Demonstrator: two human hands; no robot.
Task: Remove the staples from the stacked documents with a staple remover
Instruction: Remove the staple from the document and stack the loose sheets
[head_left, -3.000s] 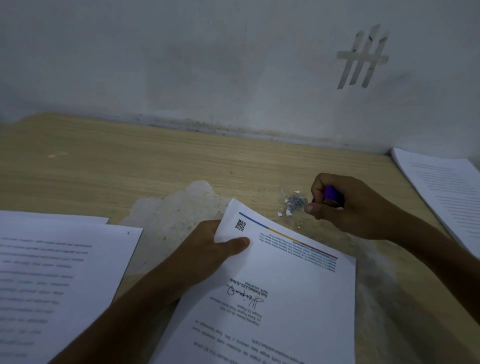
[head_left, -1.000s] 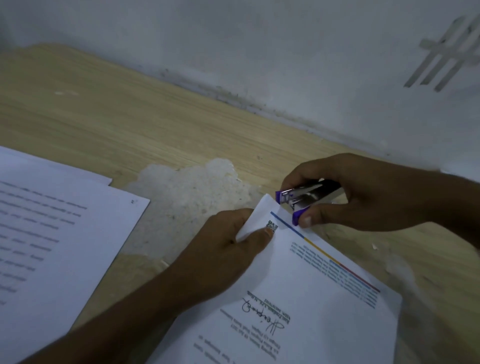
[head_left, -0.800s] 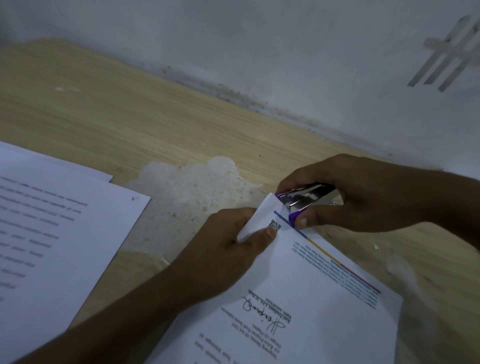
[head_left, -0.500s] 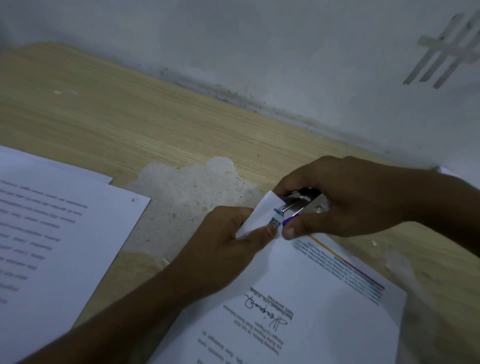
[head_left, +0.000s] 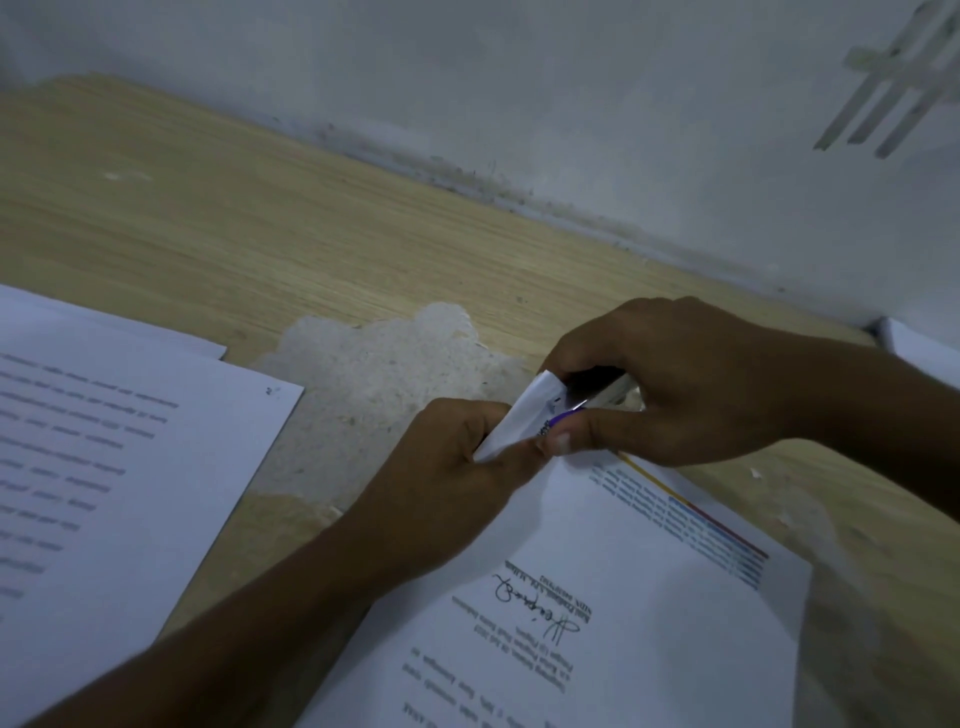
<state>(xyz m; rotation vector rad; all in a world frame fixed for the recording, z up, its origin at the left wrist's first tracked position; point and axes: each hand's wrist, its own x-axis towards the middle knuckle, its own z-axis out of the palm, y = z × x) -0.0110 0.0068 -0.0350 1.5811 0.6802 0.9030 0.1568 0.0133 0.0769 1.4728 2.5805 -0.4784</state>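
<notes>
Head view.

- Stapled document (head_left: 623, 597): printed, lying at lower right of the wooden table (head_left: 208, 223), far-left corner lifted.
- Left hand (head_left: 457, 478): thumb and fingers pinching that lifted corner.
- Right hand (head_left: 685, 384): fingers and thumb curled round a purple-and-metal staple remover (head_left: 602, 392), squeezing it.
- Staple remover: at the raised corner, touching the paper. It is mostly hidden by the fingers and seems to bite the corner.
- Loose paper stack (head_left: 104, 467): left side of the table.
- Second stack (head_left: 919, 348): right edge, near the wall (head_left: 519, 78).
- Worn pale patch (head_left: 374, 374): on the table surface beside the left hand.
</notes>
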